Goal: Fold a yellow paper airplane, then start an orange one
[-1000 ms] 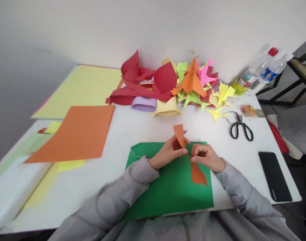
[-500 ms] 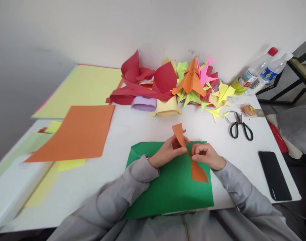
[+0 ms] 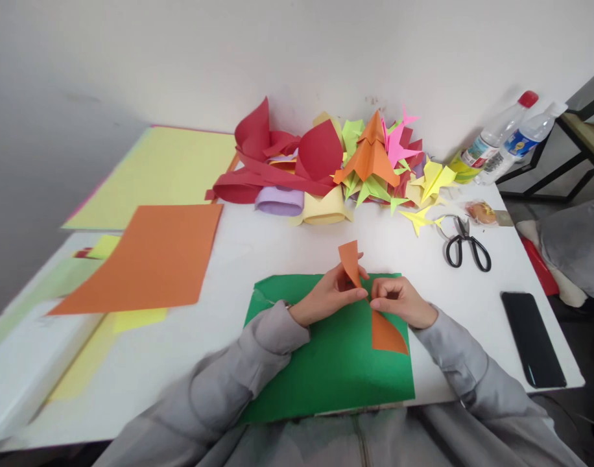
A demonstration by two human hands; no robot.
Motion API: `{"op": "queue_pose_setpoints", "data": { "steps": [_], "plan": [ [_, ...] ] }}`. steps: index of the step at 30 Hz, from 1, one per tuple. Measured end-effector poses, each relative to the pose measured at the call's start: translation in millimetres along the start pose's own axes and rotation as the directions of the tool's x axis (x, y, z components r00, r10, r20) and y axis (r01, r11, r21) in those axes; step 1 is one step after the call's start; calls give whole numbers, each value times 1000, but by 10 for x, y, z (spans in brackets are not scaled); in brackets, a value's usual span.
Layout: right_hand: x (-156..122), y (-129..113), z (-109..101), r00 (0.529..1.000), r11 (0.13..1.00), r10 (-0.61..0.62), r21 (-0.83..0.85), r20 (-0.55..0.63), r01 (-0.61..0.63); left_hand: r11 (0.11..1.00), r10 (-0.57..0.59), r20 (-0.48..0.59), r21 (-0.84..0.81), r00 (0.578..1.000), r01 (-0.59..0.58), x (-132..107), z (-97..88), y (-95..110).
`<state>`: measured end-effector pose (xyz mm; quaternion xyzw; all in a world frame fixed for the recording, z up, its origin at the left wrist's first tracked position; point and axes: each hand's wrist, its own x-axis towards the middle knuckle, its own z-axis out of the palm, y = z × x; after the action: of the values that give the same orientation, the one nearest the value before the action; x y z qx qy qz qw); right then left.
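Observation:
An orange paper strip point(image 3: 389, 334) is pinched between my two hands, its ends flaring out above and below a narrow, bent middle. My left hand point(image 3: 333, 294) is closed on the upper part, thumb in front. Close beside it, my right hand point(image 3: 401, 301) is closed on the strip where the lower part begins; that part hangs down and curls at its corner. My fingers hide the strip's middle. Both hands are over a green sheet point(image 3: 321, 363) lying at the table's front edge.
Scissors point(image 3: 466, 243) and a black phone point(image 3: 533, 340) lie to the right. Behind are red paper curls point(image 3: 321, 155), an orange paper plane point(image 3: 372, 155) and other folded paper. Two bottles point(image 3: 501, 139) stand at back right. A large orange sheet point(image 3: 155, 259) lies left.
The strip's upper end has tipped slightly to the right, and its lower corner has shifted a little right. My left hand has edged closer to my right hand, which has barely moved.

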<state>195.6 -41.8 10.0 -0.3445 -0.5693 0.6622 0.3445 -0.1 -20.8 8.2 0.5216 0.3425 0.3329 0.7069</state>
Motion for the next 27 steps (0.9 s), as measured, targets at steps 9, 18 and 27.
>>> {"op": "queue_pose_setpoints", "data": {
  "steps": [9,18,27],
  "plan": [
    [0,-33,-2,1000,1000,12,29,-20,-11,1000,-22,6,11,1000,22,-13,-2,34],
    [-5,-87,-28,995,998,66,23,-81,-64,1000,-7,-7,21,1000,7,-16,2,44],
    [-28,-45,-163,947,996,52,83,-318,-26,1000,-23,-8,-9,1000,23,-18,-23,50]
  ]
}}
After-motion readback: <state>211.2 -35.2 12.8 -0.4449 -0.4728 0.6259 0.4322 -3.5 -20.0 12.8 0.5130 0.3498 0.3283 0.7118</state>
